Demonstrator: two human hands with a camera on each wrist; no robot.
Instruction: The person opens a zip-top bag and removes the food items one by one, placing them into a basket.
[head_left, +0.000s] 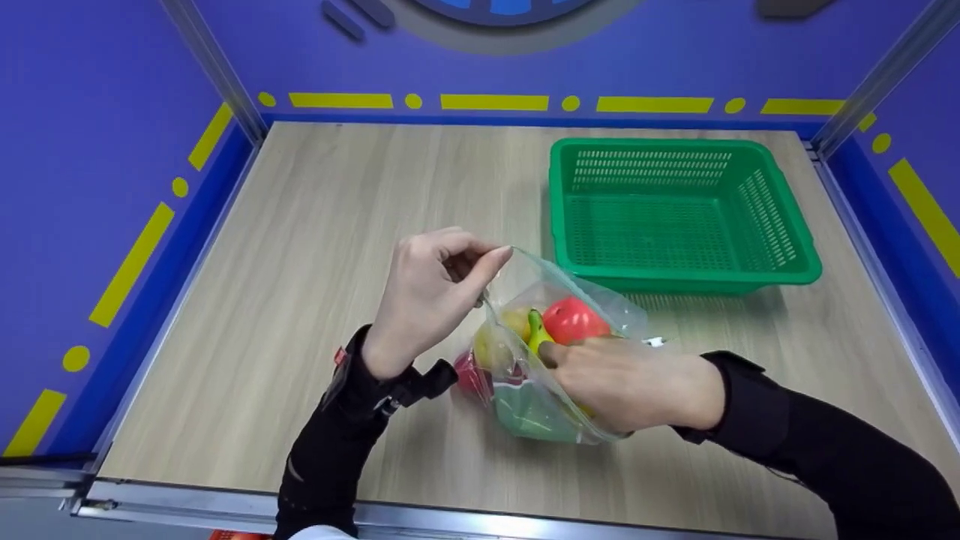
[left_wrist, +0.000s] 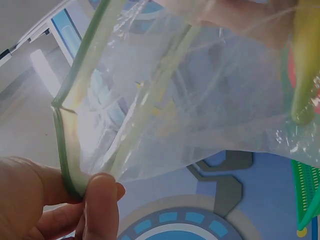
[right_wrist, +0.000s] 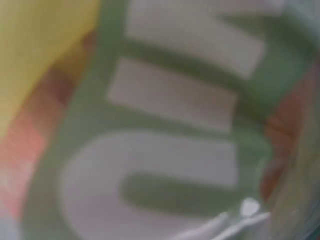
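Note:
A clear zip bag [head_left: 536, 412] with a green printed panel lies on the table, its mouth towards my right hand. My left hand [head_left: 439, 285] pinches the bag's rim between thumb and fingers, close up in the left wrist view. My right hand [head_left: 626, 382] reaches inside the mouth and grips a banana [head_left: 538, 334], its fingertips partly hidden. Also in the bag are a shiny red fruit [head_left: 576, 319], a yellowish fruit [head_left: 491, 346] and a dark red one [head_left: 470, 373]. The bag's green print [right_wrist: 150, 120] fills the right wrist view, blurred.
A green plastic basket [head_left: 690, 281] with slotted walls stands behind and right of the bag, nothing visible in it. Blue panels [head_left: 495, 75] with yellow marks enclose the wooden table [head_left: 300, 300]. A metal rail [head_left: 435, 517] runs along the front edge.

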